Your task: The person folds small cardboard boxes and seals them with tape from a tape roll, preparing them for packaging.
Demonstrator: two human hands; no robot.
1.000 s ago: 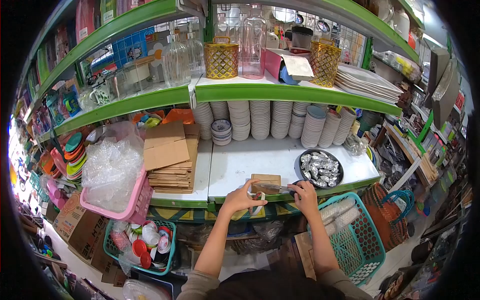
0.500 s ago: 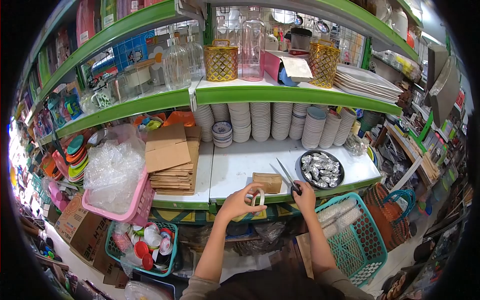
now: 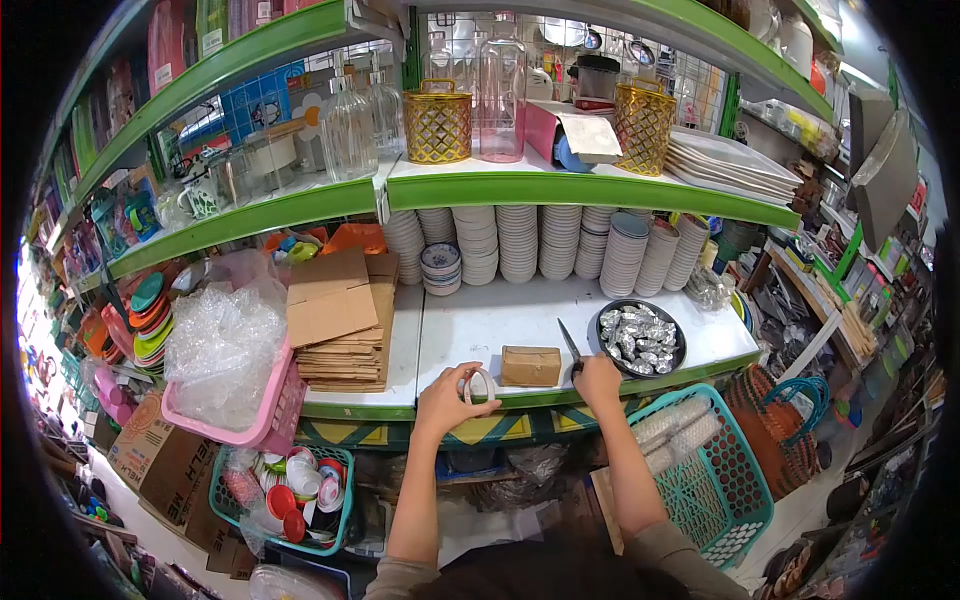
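Note:
My left hand [image 3: 447, 402] is closed around a roll of tape [image 3: 480, 385], held upright just over the front edge of the white shelf [image 3: 460, 330]. My right hand [image 3: 599, 380] grips dark-handled scissors [image 3: 571, 345], whose blades point up and away over the shelf. Between my two hands a small brown paper-wrapped packet [image 3: 531, 366] lies on the shelf. Right of the scissors is a round black tray [image 3: 682, 350] holding several silvery wrapped pieces [image 3: 640, 338].
Flattened cardboard [image 3: 335, 310] is piled at left, beside a pink basket [image 3: 270, 405] of clear plastic wrap. Stacked bowls [image 3: 517, 243] line the back. Below stand a teal basket [image 3: 765, 495] at right and another basket [image 3: 345, 500] at left. A green-edged shelf [image 3: 590, 190] runs above.
My left hand has moved left with the tape, away from the packet. The right hand has shifted slightly left and up, turning the scissors, whose blades now look closed together.

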